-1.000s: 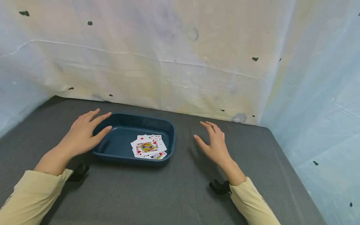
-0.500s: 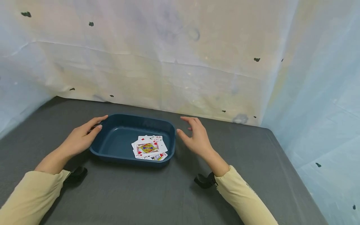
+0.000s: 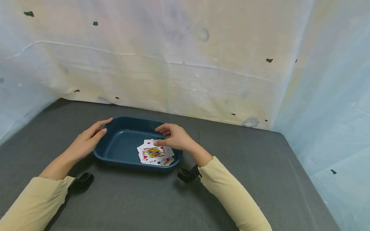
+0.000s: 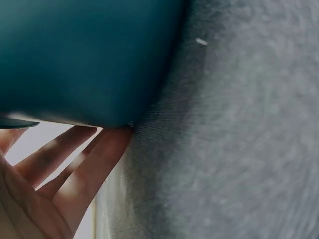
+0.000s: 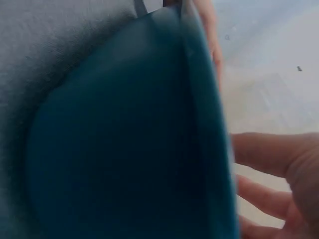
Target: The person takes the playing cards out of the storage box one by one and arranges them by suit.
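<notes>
A dark blue plastic tray (image 3: 121,163) stands on the table with a small overlapping pile of playing cards (image 3: 154,152) in its right part. The top card is a jack of hearts. My left hand (image 3: 82,142) touches the tray's left end, its thumb at the rim. In the left wrist view its straight fingers (image 4: 89,174) lie against the outer wall. My right hand (image 3: 174,138) hovers over the tray's right side with bent fingers apart, thumb tip over the cards. In the right wrist view the tray wall (image 5: 124,129) hides those fingertips and the cards.
A dark grey cloth covers the table (image 3: 130,199). Pale, stained sheeting (image 3: 173,64) hangs behind it and along both sides. Black wrist straps (image 3: 188,175) sit at the sleeve cuffs.
My right hand has come leftward from beside the tray to above the cards. The left hand has lowered from over the tray's corner to its left end. The cards look unmoved.
</notes>
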`<state>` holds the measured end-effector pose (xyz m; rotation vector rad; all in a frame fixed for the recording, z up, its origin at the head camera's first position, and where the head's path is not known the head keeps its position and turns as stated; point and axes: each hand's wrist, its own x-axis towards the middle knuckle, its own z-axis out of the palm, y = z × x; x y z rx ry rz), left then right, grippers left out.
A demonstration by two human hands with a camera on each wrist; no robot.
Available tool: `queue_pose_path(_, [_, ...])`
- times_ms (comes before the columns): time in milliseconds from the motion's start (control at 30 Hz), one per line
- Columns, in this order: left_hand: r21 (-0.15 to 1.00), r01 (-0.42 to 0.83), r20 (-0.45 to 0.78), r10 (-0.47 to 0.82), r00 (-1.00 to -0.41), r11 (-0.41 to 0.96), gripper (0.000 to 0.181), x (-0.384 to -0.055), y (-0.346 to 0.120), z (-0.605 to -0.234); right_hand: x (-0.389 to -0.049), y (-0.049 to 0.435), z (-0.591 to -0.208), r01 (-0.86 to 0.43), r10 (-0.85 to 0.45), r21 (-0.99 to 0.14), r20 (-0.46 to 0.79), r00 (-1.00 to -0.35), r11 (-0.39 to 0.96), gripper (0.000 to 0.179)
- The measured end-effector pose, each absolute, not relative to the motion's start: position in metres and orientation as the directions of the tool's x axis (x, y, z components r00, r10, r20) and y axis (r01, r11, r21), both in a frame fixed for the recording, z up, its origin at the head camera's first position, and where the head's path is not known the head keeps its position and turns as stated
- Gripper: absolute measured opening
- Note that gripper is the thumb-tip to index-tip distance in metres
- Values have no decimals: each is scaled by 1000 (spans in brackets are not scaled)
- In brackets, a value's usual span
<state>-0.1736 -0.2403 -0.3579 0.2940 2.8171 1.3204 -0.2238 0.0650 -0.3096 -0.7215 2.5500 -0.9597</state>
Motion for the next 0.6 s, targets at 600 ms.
queue_pose_path(600, [786, 153, 62, 170, -984, 599, 53, -172, -235, -358, -221, 41, -332, -474, -603, -415, -270, -751, 776, 63])
